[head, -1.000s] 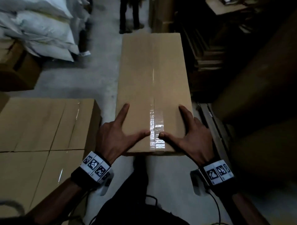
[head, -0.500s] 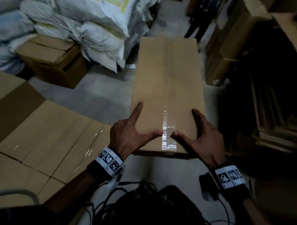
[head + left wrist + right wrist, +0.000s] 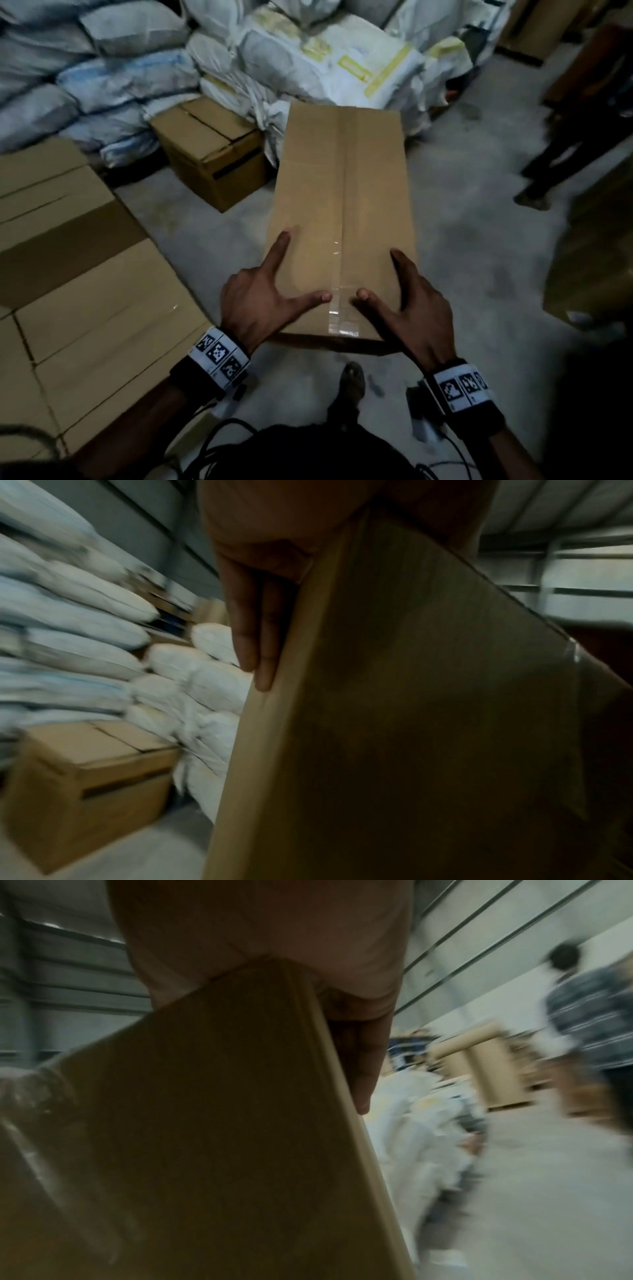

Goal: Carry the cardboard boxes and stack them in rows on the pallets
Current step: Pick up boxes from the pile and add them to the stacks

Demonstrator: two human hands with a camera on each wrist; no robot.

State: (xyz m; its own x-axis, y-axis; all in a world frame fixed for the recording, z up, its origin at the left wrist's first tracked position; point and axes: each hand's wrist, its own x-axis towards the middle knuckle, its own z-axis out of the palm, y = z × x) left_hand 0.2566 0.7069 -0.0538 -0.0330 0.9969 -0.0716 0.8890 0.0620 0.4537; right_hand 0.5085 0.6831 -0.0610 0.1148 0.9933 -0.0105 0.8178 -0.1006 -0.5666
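Observation:
I carry a long, narrow cardboard box (image 3: 342,192) with a taped centre seam, held level above the concrete floor and pointing away from me. My left hand (image 3: 270,298) holds its near left edge, thumb and index finger flat on top. In the left wrist view the other fingers (image 3: 253,631) lie straight down the box's side (image 3: 411,723). My right hand (image 3: 411,301) mirrors this on the near right edge, its fingers (image 3: 363,1069) straight along the side of the box (image 3: 205,1123). A row of stacked cardboard boxes (image 3: 85,308) lies low at my left.
White and blue sacks (image 3: 137,68) are piled ahead and to the left. A separate brown carton (image 3: 212,147) stands on the floor in front of them. Another person (image 3: 575,120) stands at the right. Bare concrete floor (image 3: 479,240) runs ahead on the right.
I have turned left with the box in both hands. The dark shelving on the right has left the view and the sack pile now fills the background. My hold is unchanged.

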